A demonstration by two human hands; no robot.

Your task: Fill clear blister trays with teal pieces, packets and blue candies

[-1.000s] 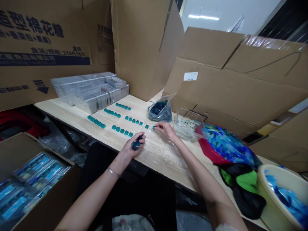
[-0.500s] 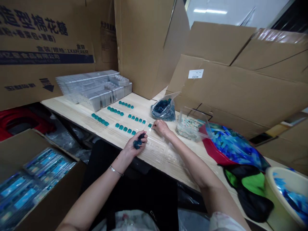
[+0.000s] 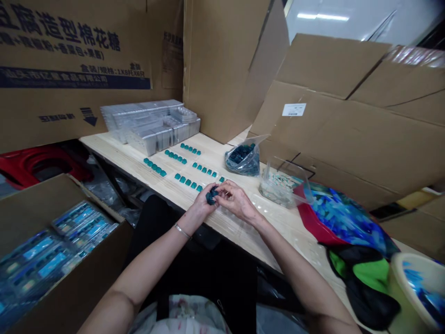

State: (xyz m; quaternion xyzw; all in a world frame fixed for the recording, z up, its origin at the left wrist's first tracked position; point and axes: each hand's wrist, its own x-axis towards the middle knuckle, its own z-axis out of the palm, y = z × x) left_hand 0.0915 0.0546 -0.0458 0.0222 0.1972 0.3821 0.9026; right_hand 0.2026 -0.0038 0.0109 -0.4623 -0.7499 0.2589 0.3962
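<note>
While the left hand (image 3: 204,202) curls around a small clump of dark blocks (image 3: 211,195), the right hand (image 3: 237,200) meets it over the front edge of the bench (image 3: 116,150), thumb and fingers drawn together at the clump; whether they pinch a single block cannot be told. On the bench, just beyond the hands, teal blocks (image 3: 188,182) lie in short, slanting rows, with one more (image 3: 221,179) just beside the right fingers. Behind the rows, toward the left, stand stacked clear trays (image 3: 149,132). An open bag (image 3: 243,160) of dark blocks sits beyond the right hand, with a clear tub (image 3: 278,188) of small pale pieces to its right. Farther right come a red basin (image 3: 309,220) heaped with blue pieces, a black and green cloth (image 3: 368,273) and a cream bucket (image 3: 399,292) holding more blue pieces. At lower left, an open carton (image 3: 93,264) holds packs with blue labels.
</note>
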